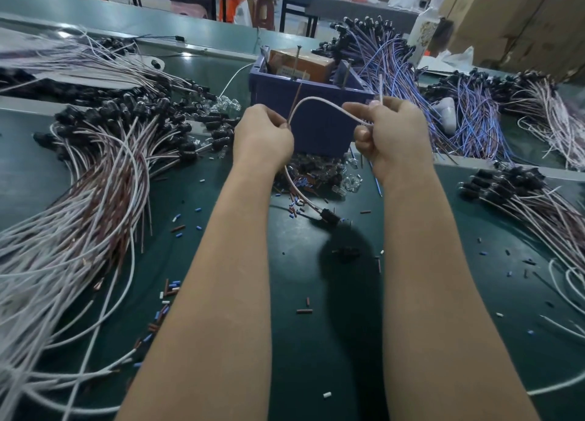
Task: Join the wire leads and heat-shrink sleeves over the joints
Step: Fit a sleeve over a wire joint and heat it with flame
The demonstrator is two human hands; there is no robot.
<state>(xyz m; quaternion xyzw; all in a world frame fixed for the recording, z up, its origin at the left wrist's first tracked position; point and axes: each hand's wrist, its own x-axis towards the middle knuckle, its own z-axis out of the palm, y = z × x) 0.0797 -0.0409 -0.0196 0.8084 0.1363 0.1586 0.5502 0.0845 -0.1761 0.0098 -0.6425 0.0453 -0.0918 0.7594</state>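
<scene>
Two hands up in front of us, both busy w/ one thin white lead (319, 101) that arcs between them, just in front of the blue bin (319, 129). Our left hand (264, 137) is curled, thumb and fingertips pinching the lead's left end along w/ a brown lead (294, 102) that pokes up past the knuckles. Our right hand (392, 135) pinches the other end. A short white stub (380, 85) stands up above its fingers, and we can't tell if it's the same wire or a second one.

Below the left hand the pair hangs down to a black holder (329, 218) lying on the green bench (300, 341).

Handling-wise, imo this stuff weighs basically nothing. The insulated wire is springy enough to hold that arch by itself but bends easily, so no force needed. The bare tips are prob the fragile bit, since fine strands would fray or snap if we over-twist. Best place to hold is on the insulation right next to the ends, close in, so the tips don't wander while we line them up. The insulation looks smooth, so a firm fingertip pinch rather than a loose one.

Sleeve bits (174, 283) are tiny and scattered over the bench, easy to fumble. None visible on the leads from here, tbh too small to say.

Forearms run straight out from us, roughly parallel, wrists level, hands near each other but not touching.
</scene>
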